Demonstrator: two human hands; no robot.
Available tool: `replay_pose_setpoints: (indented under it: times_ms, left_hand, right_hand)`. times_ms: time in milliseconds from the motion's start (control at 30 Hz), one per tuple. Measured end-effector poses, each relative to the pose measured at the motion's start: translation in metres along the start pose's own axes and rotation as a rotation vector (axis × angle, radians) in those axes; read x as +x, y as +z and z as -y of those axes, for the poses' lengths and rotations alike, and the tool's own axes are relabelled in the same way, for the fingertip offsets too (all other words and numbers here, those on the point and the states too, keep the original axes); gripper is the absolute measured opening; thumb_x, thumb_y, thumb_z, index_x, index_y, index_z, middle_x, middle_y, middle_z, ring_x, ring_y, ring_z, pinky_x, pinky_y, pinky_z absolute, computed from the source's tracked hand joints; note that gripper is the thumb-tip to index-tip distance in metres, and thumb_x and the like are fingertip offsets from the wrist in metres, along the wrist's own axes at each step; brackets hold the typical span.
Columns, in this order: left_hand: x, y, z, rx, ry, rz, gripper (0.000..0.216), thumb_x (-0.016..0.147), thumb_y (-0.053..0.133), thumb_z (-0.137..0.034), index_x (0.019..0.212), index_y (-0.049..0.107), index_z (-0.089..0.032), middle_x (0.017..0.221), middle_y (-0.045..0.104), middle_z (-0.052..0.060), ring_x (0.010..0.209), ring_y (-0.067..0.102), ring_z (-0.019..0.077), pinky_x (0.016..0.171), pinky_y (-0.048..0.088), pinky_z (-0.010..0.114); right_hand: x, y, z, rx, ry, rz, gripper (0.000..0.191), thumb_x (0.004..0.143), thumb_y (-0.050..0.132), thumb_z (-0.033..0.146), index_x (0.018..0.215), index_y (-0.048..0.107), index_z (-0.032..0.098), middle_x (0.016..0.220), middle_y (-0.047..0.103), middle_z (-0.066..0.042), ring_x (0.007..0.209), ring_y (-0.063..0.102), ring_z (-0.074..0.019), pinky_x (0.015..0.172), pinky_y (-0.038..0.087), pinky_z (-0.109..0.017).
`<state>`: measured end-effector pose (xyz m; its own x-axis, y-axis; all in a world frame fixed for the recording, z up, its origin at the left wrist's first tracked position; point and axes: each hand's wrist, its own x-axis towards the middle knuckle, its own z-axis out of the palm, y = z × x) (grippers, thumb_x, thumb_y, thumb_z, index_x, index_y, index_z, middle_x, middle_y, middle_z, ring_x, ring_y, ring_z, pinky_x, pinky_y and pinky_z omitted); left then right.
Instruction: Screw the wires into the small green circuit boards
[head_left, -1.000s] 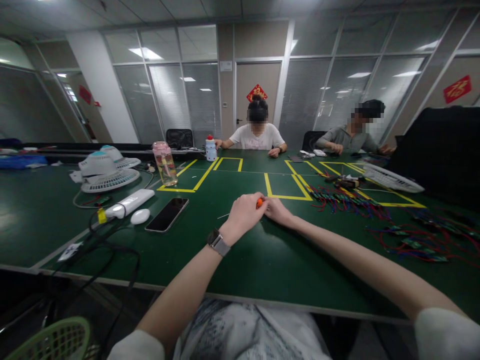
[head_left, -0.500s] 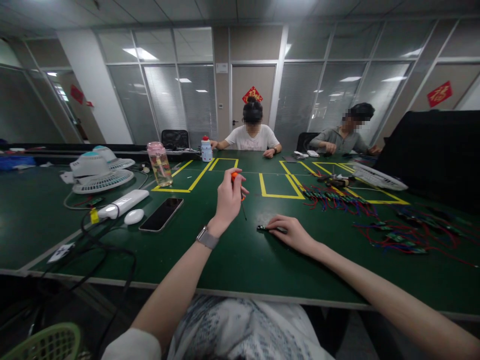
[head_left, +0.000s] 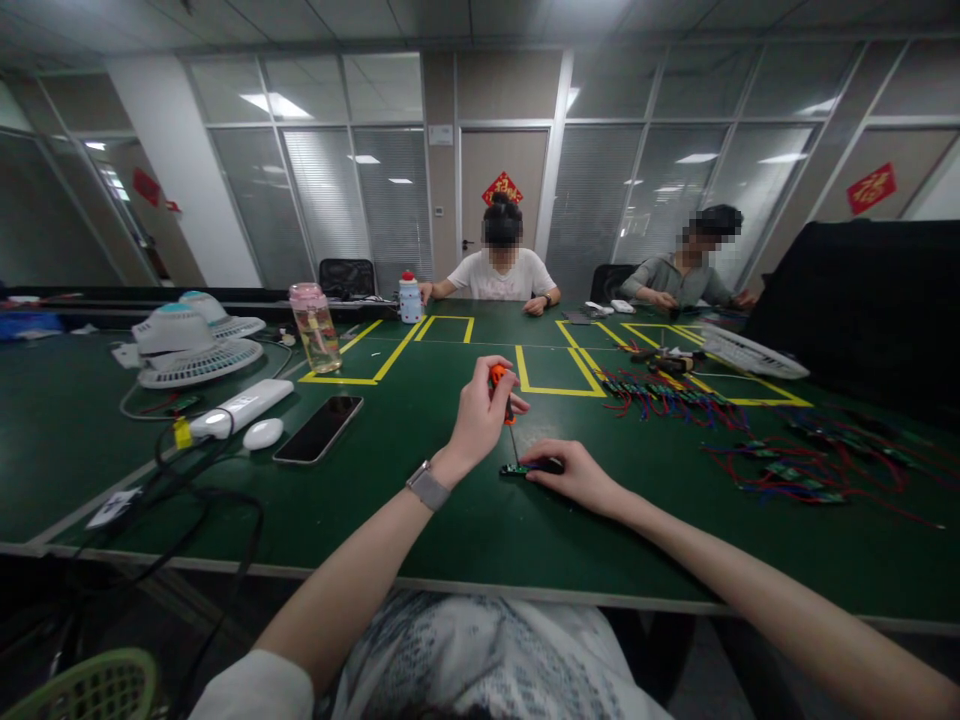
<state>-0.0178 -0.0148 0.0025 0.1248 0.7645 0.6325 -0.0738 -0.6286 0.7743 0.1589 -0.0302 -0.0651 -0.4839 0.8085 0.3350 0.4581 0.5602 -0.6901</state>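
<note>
Left hand [head_left: 484,408]: fingers closed round screwdriver [head_left: 510,412]. Right hand [head_left: 581,474]: fingers pinched at circuit board's [head_left: 513,470] end. Board looks light, stiff, fragile; best held by edges.

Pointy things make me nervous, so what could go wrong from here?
The orange-handled thin metal screwdriver, held in the left hand, might slip and poke the right hand, whose fingers are close to the tip. The small, narrow green circuit board could get scratched, since the tip looks right at it. The board might slide too, with just those fingers steadying it.
</note>
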Motion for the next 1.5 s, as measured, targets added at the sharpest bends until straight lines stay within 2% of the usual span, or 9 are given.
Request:
replay_pose_setpoints:
  times_ms: [333,800,1133,1500]
  left_hand:
    - [-0.0026,0.0019,0.0015,0.052,0.037,0.023,0.021,0.094,0.046,-0.038,0.105,0.044,-0.021,0.086,0.057,-0.001,0.062,0.068,0.01,0.055,0.055,0.019]
    - [-0.0046,0.0044,0.0022,0.075,0.044,0.064,0.021,0.094,0.046,-0.038,0.105,0.044,-0.021,0.085,0.058,-0.001,0.062,0.068,0.0097,0.057,0.056,0.02]
    - [-0.0047,0.0035,0.0011,0.101,0.047,0.04,0.022,0.093,0.046,-0.04,0.105,0.045,-0.021,0.085,0.058,-0.001,0.062,0.068,0.01,0.057,0.055,0.02]
    - [-0.0071,0.0043,0.0021,0.076,0.095,0.066,0.023,0.093,0.047,-0.04,0.106,0.045,-0.02,0.084,0.06,-0.001,0.064,0.068,0.0105,0.058,0.055,0.02]
  right_hand:
    - [0.0008,-0.0018,-0.0003,0.031,-0.007,0.025,0.016,0.078,0.067,0.024,0.091,0.073,0.018,0.092,0.067,-0.006,0.087,0.062,-0.0176,0.084,0.049,-0.033]
    - [0.0012,-0.002,0.0025,0.028,-0.002,0.032,0.015,0.078,0.066,0.023,0.09,0.073,0.018,0.09,0.067,-0.006,0.083,0.062,-0.0169,0.079,0.049,-0.032]
    - [-0.0019,-0.0014,0.0045,-0.072,-0.121,-0.004,0.013,0.081,0.063,0.022,0.088,0.073,0.019,0.088,0.068,-0.006,0.083,0.063,-0.0167,0.078,0.051,-0.031]
    - [0.0004,-0.0031,0.0066,0.004,-0.04,0.008,0.015,0.079,0.065,0.026,0.089,0.074,0.018,0.088,0.068,-0.006,0.083,0.063,-0.0167,0.078,0.05,-0.031]
